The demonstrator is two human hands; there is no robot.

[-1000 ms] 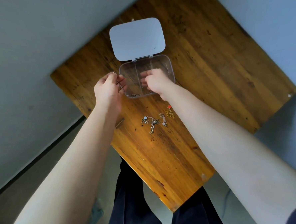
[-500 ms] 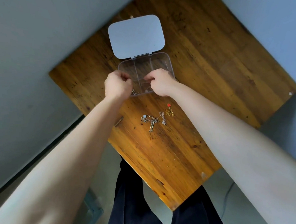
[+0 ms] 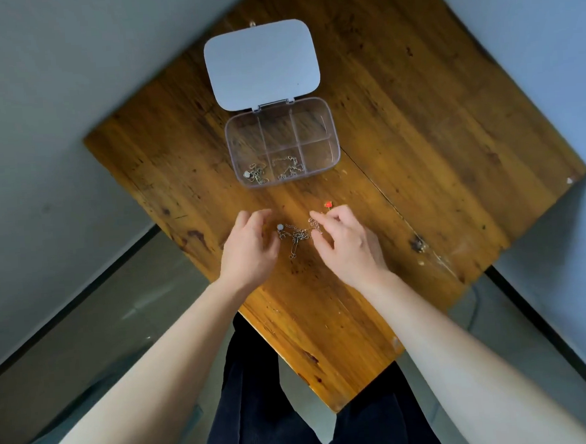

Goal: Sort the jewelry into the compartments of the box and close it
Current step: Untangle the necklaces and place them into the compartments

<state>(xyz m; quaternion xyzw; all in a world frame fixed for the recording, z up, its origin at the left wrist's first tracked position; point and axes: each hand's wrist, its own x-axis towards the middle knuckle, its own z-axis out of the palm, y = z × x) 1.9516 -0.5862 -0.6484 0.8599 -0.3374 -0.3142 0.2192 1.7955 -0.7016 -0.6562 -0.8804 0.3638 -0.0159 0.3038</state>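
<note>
A clear plastic box [image 3: 333,140] with six compartments lies open on the wooden table, its white lid [image 3: 262,64] folded back flat. One chain with a pale stone [image 3: 255,174] lies in the near-left compartment, another chain [image 3: 287,169] in the near-middle one. On the table below the box lies a tangle of silver chains [image 3: 294,237] with a pale bead, and a small red charm [image 3: 328,204]. My left hand [image 3: 248,250] hovers open just left of the tangle. My right hand [image 3: 349,242] is just right of it, fingers spread, fingertips touching a chain.
The wooden table [image 3: 416,128] is small, with its edges close on all sides and grey floor beyond. My dark trousers [image 3: 262,412] show beneath the near corner. A pale chip marks the table's right corner [image 3: 569,180].
Both hands have drawn back from the box toward me and now sit at the loose chains. The two chains stay in the box's near compartments.
</note>
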